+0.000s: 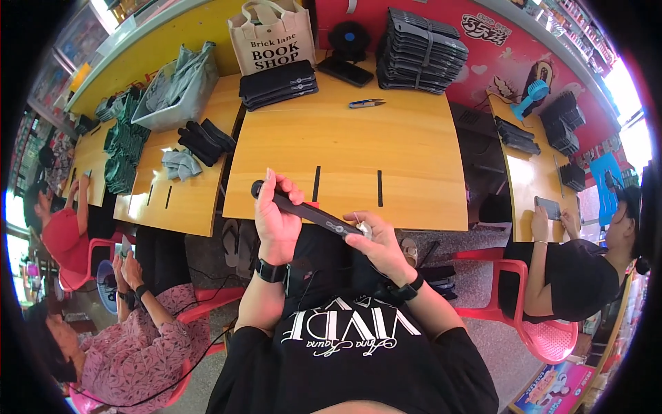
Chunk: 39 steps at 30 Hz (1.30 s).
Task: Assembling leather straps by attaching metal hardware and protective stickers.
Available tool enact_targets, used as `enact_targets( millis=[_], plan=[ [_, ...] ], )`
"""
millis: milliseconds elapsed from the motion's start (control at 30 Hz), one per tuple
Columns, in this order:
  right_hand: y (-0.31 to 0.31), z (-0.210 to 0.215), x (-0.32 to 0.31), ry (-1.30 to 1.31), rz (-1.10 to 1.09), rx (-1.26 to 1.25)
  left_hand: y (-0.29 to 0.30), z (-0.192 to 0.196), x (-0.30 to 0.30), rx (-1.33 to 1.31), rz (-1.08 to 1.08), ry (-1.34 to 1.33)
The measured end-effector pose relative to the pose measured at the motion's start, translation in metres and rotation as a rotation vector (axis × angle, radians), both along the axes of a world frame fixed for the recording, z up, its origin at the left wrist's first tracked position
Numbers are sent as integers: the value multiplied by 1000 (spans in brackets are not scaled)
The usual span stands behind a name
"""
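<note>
A long, narrow black item (310,212) with a small pale ring mark slants between my hands at the table's front edge. Its upper end is a dark rounded knob; it looks like a slim fabric sleeve, but I cannot tell its exact kind. My left hand (278,219) is wrapped round it near the knob, palm turned up. My right hand (379,248) pinches its lower end. A small whitish piece (364,230) shows at the right fingers, too small to name. Beyond lie blue-handled thread snips (365,103).
At the back of my table (276,152) stand folded black pouches (279,84), a canvas tote (270,38), a dark phone (345,71), a small black fan (348,40) and a tied dark stack (420,55). People sit at tables on both sides. A grey bin (176,96) holds cloth.
</note>
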State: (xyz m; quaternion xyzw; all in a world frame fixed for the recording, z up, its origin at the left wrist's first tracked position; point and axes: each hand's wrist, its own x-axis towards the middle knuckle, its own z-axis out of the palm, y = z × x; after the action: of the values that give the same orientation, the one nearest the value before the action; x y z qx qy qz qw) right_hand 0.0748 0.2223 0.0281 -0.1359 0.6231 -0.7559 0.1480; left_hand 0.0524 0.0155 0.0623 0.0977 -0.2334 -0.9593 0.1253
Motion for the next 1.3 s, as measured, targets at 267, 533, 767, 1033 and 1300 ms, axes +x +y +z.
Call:
enact_targets(
  millis=[267, 533, 767, 1033, 1300],
  plan=[
    [27, 27, -35, 182, 35, 212, -22, 5, 25, -1092, 345, -146],
    [15, 57, -48, 212, 118, 292, 38, 15, 27, -1412, -637, -21],
    [11, 37, -21, 412, -96, 405, 36, -3, 20, -476, -573, -59],
    [-7, 39, -9, 547, -253, 406, 41, 1, 19, -422, -563, -30],
    [-8, 36, -11, 560, -269, 360, 44, -1, 20, -428, -567, -18]
  ],
)
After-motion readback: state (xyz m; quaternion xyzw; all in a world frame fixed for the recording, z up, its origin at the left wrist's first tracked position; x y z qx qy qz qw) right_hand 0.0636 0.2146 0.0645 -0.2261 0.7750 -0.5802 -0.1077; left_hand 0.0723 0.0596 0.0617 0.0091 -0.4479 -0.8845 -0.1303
